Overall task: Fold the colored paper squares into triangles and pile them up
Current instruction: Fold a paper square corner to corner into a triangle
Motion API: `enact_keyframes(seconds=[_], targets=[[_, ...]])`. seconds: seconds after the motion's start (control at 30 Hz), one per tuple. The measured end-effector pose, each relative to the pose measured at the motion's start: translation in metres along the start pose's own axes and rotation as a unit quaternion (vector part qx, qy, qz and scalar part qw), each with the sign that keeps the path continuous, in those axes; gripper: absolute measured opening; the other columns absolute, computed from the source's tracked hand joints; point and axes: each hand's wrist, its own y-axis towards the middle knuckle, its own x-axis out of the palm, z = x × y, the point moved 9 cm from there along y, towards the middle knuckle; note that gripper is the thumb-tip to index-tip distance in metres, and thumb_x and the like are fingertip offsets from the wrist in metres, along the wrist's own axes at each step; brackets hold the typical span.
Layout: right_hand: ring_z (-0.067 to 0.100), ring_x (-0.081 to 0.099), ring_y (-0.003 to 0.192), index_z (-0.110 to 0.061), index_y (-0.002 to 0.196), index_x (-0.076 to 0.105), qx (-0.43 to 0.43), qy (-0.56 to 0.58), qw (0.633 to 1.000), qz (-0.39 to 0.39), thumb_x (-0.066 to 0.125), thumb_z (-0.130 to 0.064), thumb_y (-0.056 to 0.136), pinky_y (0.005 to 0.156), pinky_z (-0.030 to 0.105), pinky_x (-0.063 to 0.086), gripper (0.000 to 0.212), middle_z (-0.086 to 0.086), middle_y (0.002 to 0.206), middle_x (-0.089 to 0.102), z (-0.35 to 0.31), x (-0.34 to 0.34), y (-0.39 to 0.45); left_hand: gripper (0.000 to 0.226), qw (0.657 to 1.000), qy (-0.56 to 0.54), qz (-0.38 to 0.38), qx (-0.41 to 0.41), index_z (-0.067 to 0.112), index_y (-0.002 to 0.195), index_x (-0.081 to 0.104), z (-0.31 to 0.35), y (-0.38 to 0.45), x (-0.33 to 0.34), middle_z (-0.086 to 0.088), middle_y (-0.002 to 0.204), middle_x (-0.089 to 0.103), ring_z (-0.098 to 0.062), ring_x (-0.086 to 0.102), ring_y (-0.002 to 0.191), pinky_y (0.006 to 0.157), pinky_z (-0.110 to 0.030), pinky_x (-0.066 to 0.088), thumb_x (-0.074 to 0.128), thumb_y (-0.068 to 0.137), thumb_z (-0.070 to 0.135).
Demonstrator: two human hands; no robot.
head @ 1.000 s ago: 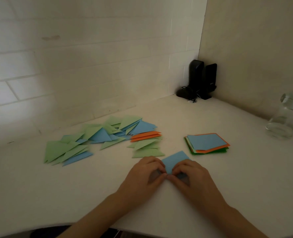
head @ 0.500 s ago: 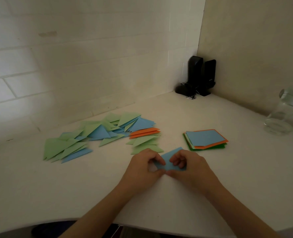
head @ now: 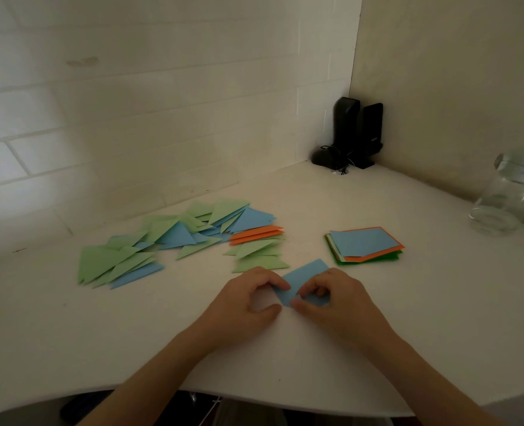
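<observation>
Both hands pinch the blue sheet [head: 305, 279] near the table's front edge [head: 285, 401]: left hand [head: 248, 302], right hand [head: 331, 299]. Triangles [head: 174, 238] lie behind-left, the stack [head: 363, 245] behind-right, bare table between.

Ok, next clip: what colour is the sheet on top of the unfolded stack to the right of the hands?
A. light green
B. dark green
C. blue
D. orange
C: the top sheet of the unfolded stack is blue, with an orange sheet showing beneath it and dark green at the bottom edge.
</observation>
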Motion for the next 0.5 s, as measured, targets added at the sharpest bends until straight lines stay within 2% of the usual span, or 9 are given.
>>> enact_keyframes(seconds=[0.13, 0.27, 0.37, 0.47, 0.5], targets=[[0.009, 0.052, 0.084, -0.034, 0.079, 0.062, -0.004, -0.038, 0.999, -0.037, 0.069, -0.036, 0.080, 0.079, 0.026, 0.045, 0.008, -0.009, 0.090, 0.053, -0.002, 0.011, 0.002, 0.040, 0.999, 0.012, 0.010, 0.037, 0.024, 0.112, 0.061, 0.007, -0.005, 0.000, 0.013, 0.114, 0.059, -0.004, 0.054, 0.111, 0.095, -0.017, 0.041, 0.065, 0.074, 0.010], [0.005, 0.053, 0.088, -0.039, 0.075, 0.055, -0.030, -0.009, 0.996, -0.079, 0.062, -0.031, 0.087, 0.084, 0.025, 0.043, 0.016, -0.013, 0.095, 0.055, -0.008, 0.007, 0.002, 0.040, 0.994, 0.071, 0.009, 0.080, 0.020, 0.115, 0.061, 0.016, -0.010, 0.004, 0.010, 0.119, 0.058, -0.003, 0.051, 0.114, 0.098, -0.017, 0.039, 0.060, 0.076, 0.015], [0.003, 0.049, 0.107, -0.041, 0.082, 0.056, -0.049, -0.059, 0.988, -0.133, 0.056, -0.034, 0.091, 0.097, 0.036, 0.037, 0.011, -0.020, 0.109, 0.051, -0.009, 0.008, 0.002, 0.032, 0.982, 0.152, 0.000, 0.113, 0.020, 0.112, 0.060, 0.021, -0.010, 0.008, 0.006, 0.113, 0.060, -0.010, 0.054, 0.104, 0.088, -0.025, 0.044, 0.056, 0.080, 0.018], [0.003, 0.045, 0.113, -0.034, 0.100, 0.061, -0.051, -0.071, 0.986, -0.144, 0.050, -0.035, 0.094, 0.102, 0.038, 0.032, 0.013, -0.021, 0.116, 0.051, -0.008, 0.009, 0.003, 0.018, 0.966, 0.219, 0.000, 0.138, 0.020, 0.103, 0.062, 0.026, -0.009, 0.012, 0.006, 0.105, 0.061, -0.014, 0.055, 0.094, 0.077, -0.030, 0.048, 0.055, 0.087, 0.021], [0.002, 0.044, 0.114, -0.036, 0.098, 0.059, -0.052, -0.087, 0.985, -0.139, 0.050, -0.036, 0.094, 0.102, 0.037, 0.031, 0.011, -0.021, 0.118, 0.051, -0.007, 0.008, 0.003, 0.016, 0.962, 0.233, 0.005, 0.144, 0.020, 0.100, 0.063, 0.028, -0.009, 0.012, 0.006, 0.102, 0.062, -0.014, 0.055, 0.091, 0.074, -0.031, 0.050, 0.052, 0.089, 0.024]])
